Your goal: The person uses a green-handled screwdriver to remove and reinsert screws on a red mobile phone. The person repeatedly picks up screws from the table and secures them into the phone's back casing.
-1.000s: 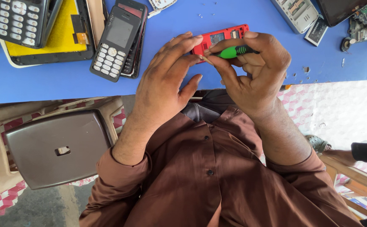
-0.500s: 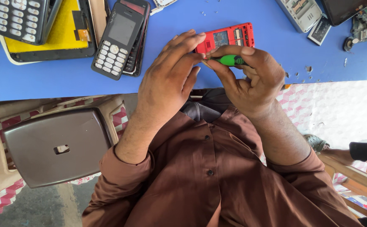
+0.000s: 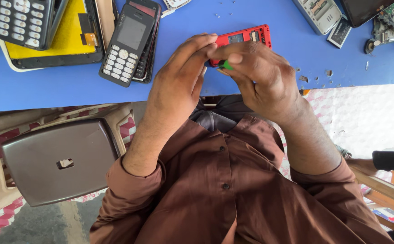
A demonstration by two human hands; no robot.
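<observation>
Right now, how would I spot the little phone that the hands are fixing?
Find the blue table along the top. Near its front edge, the left hand and right hand meet over a red phone shell, opened so its insides show. The black keypad phone to its left lies untouched, and only the red one has a green-handled tool against it.

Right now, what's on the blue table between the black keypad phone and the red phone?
In the head view, only bare blue table lies between the black keypad phone and the red phone; the left hand reaches in lower down.
</observation>
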